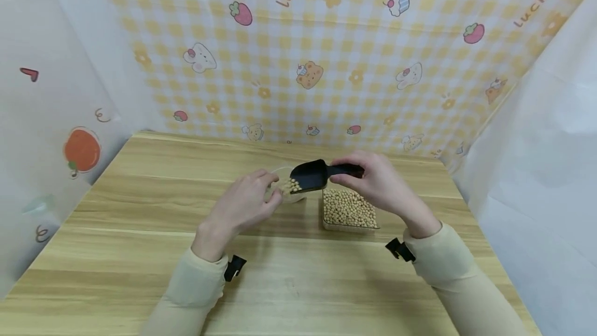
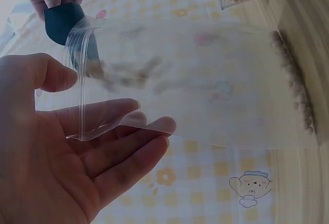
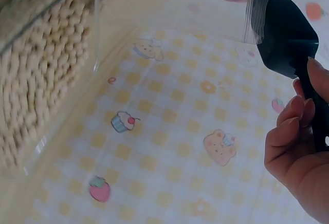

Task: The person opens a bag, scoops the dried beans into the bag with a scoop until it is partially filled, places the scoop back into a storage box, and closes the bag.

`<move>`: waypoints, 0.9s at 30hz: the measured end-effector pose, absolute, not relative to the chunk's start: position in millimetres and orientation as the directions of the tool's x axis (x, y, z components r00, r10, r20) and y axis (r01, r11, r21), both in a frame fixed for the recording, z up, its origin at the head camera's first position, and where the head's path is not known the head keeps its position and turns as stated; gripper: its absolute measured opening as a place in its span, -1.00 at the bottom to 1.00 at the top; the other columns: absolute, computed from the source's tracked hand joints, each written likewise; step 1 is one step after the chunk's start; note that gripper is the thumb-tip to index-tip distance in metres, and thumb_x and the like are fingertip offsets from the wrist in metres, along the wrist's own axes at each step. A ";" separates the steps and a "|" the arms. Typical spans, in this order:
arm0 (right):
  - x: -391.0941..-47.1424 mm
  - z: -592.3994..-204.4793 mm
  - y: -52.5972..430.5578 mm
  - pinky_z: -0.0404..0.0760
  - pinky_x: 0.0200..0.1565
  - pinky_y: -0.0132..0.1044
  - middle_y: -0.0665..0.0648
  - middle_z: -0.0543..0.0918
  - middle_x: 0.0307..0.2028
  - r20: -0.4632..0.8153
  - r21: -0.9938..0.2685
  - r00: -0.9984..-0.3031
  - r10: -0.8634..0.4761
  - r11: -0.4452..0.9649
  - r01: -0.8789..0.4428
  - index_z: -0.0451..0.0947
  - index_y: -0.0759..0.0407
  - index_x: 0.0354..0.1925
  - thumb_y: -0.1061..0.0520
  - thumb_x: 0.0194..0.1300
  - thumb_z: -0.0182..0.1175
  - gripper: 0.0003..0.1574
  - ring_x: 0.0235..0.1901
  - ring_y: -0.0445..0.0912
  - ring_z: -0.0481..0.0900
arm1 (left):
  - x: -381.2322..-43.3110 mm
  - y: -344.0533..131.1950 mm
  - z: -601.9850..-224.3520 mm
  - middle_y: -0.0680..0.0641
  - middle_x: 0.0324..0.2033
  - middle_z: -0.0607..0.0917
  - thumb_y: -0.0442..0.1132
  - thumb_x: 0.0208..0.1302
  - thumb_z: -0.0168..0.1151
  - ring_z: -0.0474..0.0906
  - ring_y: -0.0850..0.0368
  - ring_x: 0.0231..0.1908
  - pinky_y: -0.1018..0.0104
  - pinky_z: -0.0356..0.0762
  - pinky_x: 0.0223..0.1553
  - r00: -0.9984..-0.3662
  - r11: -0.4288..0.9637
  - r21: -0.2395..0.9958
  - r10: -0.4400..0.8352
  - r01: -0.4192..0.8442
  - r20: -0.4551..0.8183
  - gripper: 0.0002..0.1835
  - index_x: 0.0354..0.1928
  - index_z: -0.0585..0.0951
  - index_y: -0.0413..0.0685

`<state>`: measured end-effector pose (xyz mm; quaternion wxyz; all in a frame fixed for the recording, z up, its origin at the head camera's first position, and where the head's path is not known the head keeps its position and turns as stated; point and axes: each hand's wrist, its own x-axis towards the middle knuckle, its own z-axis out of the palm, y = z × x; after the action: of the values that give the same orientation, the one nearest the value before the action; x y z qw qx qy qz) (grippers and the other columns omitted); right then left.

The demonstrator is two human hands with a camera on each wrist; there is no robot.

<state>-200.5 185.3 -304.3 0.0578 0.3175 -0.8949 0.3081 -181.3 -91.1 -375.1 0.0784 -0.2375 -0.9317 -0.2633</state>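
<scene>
My left hand (image 1: 244, 198) holds a clear zip bag (image 2: 205, 106) near its mouth, thumb on one side and fingers along the other. A row of soybeans (image 2: 292, 77) lies at the bag's bottom. In the head view my right hand (image 1: 375, 180) grips the handle of a black scoop (image 1: 310, 175), whose tip is at the bag's mouth. Soybeans (image 1: 293, 186) spill off the scoop's front edge; the left wrist view shows blurred ones dropping inside the bag. Below the right hand stands a clear square container (image 1: 350, 227) full of soybeans (image 1: 347, 209).
The wood-grain table (image 1: 289, 284) stretches in front of both arms. Behind it hangs a yellow checked cloth (image 1: 280, 45) with cartoon prints. White printed sheets line the left (image 1: 42, 118) and right (image 1: 536, 170) sides. Black clips or mounts sit at both wrists.
</scene>
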 end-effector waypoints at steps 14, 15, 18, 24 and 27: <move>-199.7 -273.5 160.7 0.48 -0.49 -0.35 0.01 0.59 -0.38 0.300 -0.252 -0.638 -0.709 0.586 -0.770 0.70 0.20 -0.17 0.20 0.14 0.42 -0.75 -0.51 -0.23 0.45 | -181.6 -92.5 -377.9 -0.12 -0.03 0.65 -0.08 0.36 -0.05 0.61 0.03 -0.19 0.08 0.57 -0.09 -0.882 0.747 0.469 0.386 0.471 0.270 -0.54 0.06 0.63 -0.25; -198.9 -270.2 161.0 0.49 -0.48 -0.35 0.01 0.59 -0.38 0.309 -0.238 -0.626 -0.716 0.579 -0.779 0.70 0.20 -0.17 0.21 0.13 0.43 -0.75 -0.51 -0.23 0.46 | -181.6 -92.6 -377.9 -0.12 -0.03 0.65 -0.09 0.36 -0.05 0.61 0.03 -0.19 0.08 0.57 -0.09 -0.882 0.747 0.469 0.386 0.472 0.272 -0.54 0.06 0.63 -0.25; -196.8 -259.2 166.5 0.48 -0.48 -0.35 -0.01 0.58 -0.38 0.328 -0.209 -0.602 -0.728 0.566 -0.798 0.70 0.19 -0.18 0.23 0.12 0.44 -0.75 -0.50 -0.24 0.45 | -182.0 -92.8 -378.1 -0.12 -0.03 0.65 -0.08 0.36 -0.05 0.62 0.01 -0.17 0.08 0.57 -0.07 -0.880 0.745 0.470 0.386 0.473 0.276 -0.55 0.05 0.63 -0.24; -192.0 -239.0 197.6 0.45 -0.45 -0.38 -0.13 0.61 -0.36 0.363 -0.185 -0.586 -0.724 0.561 -0.807 0.70 0.09 -0.16 0.23 0.14 0.41 -0.75 -0.48 -0.30 0.44 | -182.5 -92.8 -378.5 -0.14 -0.02 0.65 -0.09 0.36 -0.04 0.62 -0.01 -0.15 0.06 0.56 -0.04 -0.874 0.738 0.470 0.392 0.485 0.286 -0.55 0.05 0.64 -0.26; -187.8 -233.4 217.9 0.41 -0.46 -0.43 -0.21 0.56 -0.38 0.392 -0.177 -0.577 -0.717 0.557 -0.812 0.70 0.03 -0.13 0.26 0.09 0.44 -0.67 -0.49 -0.33 0.40 | -182.0 -93.2 -378.5 -0.15 -0.02 0.65 -0.10 0.35 -0.05 0.62 0.00 -0.18 0.05 0.57 -0.05 -0.874 0.735 0.474 0.393 0.486 0.286 -0.54 0.06 0.63 -0.27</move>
<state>-187.8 217.9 -233.4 0.1384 0.4386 -0.8713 0.1714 -182.0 -93.2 -378.5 0.0836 -0.2369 -0.9275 -0.2766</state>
